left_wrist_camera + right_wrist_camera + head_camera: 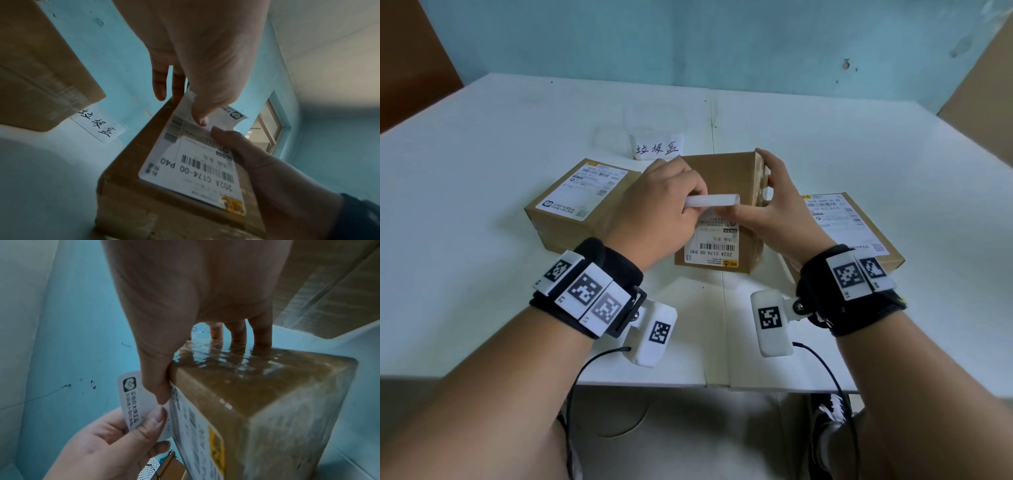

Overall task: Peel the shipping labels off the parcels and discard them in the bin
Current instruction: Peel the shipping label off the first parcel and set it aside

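Observation:
Three brown parcels lie on the white table. On the middle parcel the shipping label is partly peeled. My left hand pinches the label's lifted, curled end. My right hand grips this parcel, thumb on the labelled top face, fingers on its taped right side. The left parcel and right parcel each carry a flat white label. The clear bin, with a handwritten tag, stands just behind the middle parcel.
Brown cardboard panels lean at the table's back left and back right. A blue wall rises behind the table. The table's near edge runs below my wrists, and cables hang from the wrist cameras.

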Demonstrator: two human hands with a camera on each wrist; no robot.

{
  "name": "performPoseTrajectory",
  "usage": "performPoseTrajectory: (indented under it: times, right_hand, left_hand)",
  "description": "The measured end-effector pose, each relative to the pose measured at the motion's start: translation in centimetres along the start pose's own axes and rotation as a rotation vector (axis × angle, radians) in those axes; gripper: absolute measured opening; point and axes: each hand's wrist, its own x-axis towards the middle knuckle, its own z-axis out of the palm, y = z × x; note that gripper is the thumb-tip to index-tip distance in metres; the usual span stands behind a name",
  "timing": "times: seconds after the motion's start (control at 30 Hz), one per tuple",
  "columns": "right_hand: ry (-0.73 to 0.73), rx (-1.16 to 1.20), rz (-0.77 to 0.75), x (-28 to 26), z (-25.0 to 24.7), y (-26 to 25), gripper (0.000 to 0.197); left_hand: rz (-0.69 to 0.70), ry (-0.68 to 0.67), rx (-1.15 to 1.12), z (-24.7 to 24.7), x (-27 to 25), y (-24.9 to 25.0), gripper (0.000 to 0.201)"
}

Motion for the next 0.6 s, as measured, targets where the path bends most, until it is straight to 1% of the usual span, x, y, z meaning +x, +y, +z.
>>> performPoseTrajectory:
  times: [0.2, 0.33, 0.47, 0.53, 0.6]
  right_hand:
    - [0.008, -0.033, -0.028, -0.25, 0.03, -0.42, 0.114]
    - [0.011, -0.017, -0.021, -0.24, 0.08, -0.39, 0.114]
    - [0.002, -0.003, -0.026, -0.30, 0.13, -0.43, 0.114]
    - [-0.004, -0.005, -0.021, -0.23, 0.09, -0.31, 0.115]
    - [-0.011, -0.005, -0.011, -0.13, 0.05, -0.16, 0.116]
  left_hand:
    - [-0.003, -0.068, 0.032, -0.08, -0.01, 0.06, 0.021]
    - [0.032, -0.089, 0.040, -0.44, -0.12, 0.56, 0.019]
    - [0.032, -0.095, 0.065, -0.55, -0.13, 0.57, 0.019]
    - [0.043, -0.087, 0.064, -0.55, -0.14, 0.58, 0.017]
    - [0.055, -0.048, 0.042, -0.42, -0.18, 0.51, 0.014]
